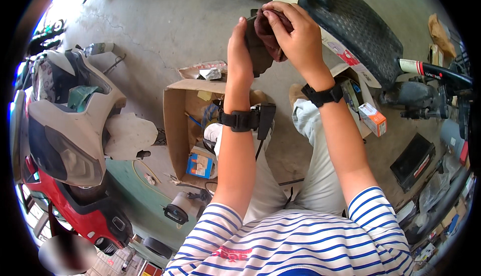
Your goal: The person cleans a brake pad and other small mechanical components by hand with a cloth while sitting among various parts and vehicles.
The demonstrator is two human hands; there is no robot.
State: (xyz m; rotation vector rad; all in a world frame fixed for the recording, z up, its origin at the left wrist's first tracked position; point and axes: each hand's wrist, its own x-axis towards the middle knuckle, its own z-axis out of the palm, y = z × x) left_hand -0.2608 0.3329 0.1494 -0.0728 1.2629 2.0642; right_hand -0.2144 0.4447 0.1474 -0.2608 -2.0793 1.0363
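A bare concrete floor (155, 30) spreads beneath a scooter with pale bodywork (65, 130) at left, a red vehicle (72, 208) behind it and a long black textured part (353, 28) edged in white at upper right. A person in a blue-and-white striped shirt (300, 243) and pale trousers (318, 176) works between them, arms stretched forward. An open cardboard box (173, 125) stands beside the legs, and a black panel (412, 162) lies on the floor at right. The left hand (241, 48) rests along the near edge of a dark, flat piece (257, 64), raised above the floor between both hands; how its fingers close behind cannot be told. The right hand (303, 30) has thumb and fingers pinched on a brown cloth (267, 34), which appears to touch the piece's face. Smaller still are an orange-and-white carton (372, 119) near the right forearm and a blue packet (199, 166) in the box.
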